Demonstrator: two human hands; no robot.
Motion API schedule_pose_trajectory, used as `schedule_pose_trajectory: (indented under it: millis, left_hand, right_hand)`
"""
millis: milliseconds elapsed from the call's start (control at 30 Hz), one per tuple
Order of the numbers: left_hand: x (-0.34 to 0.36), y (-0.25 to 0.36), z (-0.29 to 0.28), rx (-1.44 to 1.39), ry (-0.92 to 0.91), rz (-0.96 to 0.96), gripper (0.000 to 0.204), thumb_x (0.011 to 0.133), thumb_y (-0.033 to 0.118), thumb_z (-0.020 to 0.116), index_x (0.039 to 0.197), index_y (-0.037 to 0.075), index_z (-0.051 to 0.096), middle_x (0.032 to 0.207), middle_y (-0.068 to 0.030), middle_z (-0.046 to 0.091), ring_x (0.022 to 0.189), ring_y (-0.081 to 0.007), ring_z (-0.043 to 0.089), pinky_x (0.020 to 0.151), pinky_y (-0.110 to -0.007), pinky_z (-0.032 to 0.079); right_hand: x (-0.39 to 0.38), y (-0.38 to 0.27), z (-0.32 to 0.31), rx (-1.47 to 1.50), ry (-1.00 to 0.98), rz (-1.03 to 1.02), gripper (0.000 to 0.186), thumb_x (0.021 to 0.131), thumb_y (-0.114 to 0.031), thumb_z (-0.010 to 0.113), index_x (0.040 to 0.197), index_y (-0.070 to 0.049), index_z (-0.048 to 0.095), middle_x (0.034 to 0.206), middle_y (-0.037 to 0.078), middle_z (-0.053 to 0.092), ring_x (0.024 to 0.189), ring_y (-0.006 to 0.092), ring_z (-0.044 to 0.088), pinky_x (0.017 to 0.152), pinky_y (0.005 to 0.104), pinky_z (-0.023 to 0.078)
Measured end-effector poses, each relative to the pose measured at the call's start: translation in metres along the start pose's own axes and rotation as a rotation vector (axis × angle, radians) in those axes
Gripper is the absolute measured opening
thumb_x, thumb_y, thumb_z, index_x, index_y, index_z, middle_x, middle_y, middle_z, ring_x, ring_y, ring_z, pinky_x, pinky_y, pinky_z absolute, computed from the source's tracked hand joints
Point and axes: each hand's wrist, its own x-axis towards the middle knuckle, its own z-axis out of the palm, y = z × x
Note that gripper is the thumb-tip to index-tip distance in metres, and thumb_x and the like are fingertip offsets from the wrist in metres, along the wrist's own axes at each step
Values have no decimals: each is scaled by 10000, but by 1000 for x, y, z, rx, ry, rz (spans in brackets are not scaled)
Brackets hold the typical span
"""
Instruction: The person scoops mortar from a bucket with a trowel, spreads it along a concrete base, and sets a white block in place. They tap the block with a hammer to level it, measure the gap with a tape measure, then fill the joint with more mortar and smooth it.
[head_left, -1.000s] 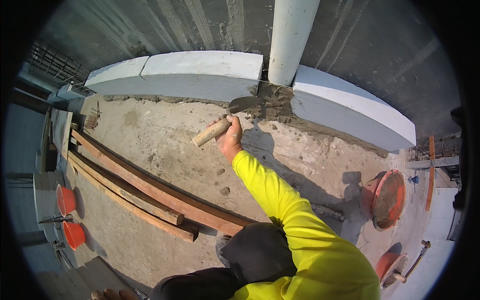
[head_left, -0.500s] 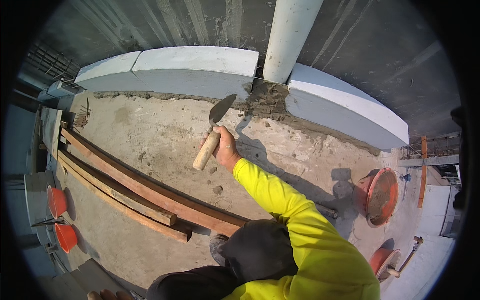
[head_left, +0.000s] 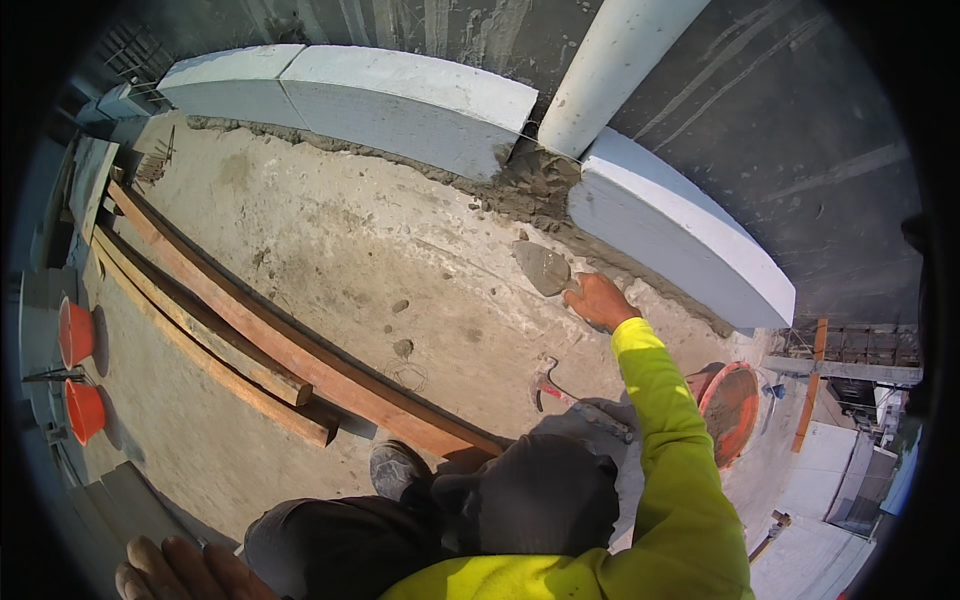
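My right hand (head_left: 603, 302), in a yellow sleeve, is closed on a pointing trowel (head_left: 542, 268). Its grey blade points left, low over the concrete floor in front of the right white block (head_left: 680, 215); the handle is hidden in my grip. Just beyond lies wet grey mortar (head_left: 535, 185), filling the gap between that block and the long left white block (head_left: 400, 95), at the foot of a pale pipe (head_left: 610, 75). At the lower left edge my left hand (head_left: 190, 572) shows only partly, fingers stretched out, with nothing visible in them.
Timber lengths (head_left: 270, 320) lie across the floor at left. A claw hammer (head_left: 580, 400) rests near my knee. To the right stands an orange tub (head_left: 733, 412) of mortar. Two orange buckets (head_left: 84, 410) sit at far left, and a dark wall (head_left: 800, 130) rises behind the blocks.
My right hand has swung right and down with the trowel, whose blade now points left instead of up. My view has shifted; the hammer and more of my left hand now show.
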Motion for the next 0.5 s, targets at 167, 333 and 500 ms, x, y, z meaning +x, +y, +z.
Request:
schedule_pose_trajectory:
  millis: [167,333,500]
  left_hand:
    - [-6,-4,10,-5,12,54,211,992,126,611,1198,82,609,1010,-38,618,820,-159,563,762,-339,473]
    - [-6,2,12,50,-81,35,215,999,121,602,1208,78,628,1017,-42,621,826,-164,567,764,-347,480]
    - [-9,-2,20,50,-54,36,216,999,128,608,1207,72,629,1008,-43,619,817,-159,568,754,-346,487]
  right_hand:
    - [30,21,-32,7,-68,23,567,884,-351,623,1216,109,625,1187,365,631,1137,459,621,1009,476,476]
    - [30,14,-51,-34,71,12,547,886,-340,623,1180,120,640,1157,358,648,1104,462,637,988,470,486]
    - [10,5,-72,55,128,27,532,892,-330,630,1153,133,645,1106,366,658,1059,470,648,953,464,495]
